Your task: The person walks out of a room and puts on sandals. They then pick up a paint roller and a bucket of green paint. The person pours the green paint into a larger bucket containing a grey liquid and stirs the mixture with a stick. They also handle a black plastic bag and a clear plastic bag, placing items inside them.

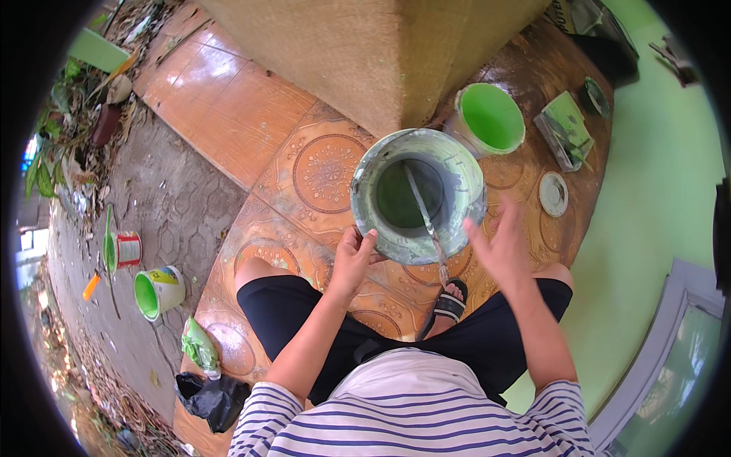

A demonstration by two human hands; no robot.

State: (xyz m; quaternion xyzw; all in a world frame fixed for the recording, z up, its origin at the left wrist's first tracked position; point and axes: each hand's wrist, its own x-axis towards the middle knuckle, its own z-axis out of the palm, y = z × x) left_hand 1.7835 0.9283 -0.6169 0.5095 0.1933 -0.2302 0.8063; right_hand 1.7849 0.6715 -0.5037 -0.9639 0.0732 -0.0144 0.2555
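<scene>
A large paint bucket smeared grey-green stands on the patterned tiled floor, just before the corner of a rough pillar. The left hand rests its fingers on the bucket's near rim — a loose, partly curled grip. The right hand is spread open beside the rim, holding nothing. A stirring stick leans inside the bucket. A smaller green bucket stands just beyond, toward the floor's far edge.
</scene>
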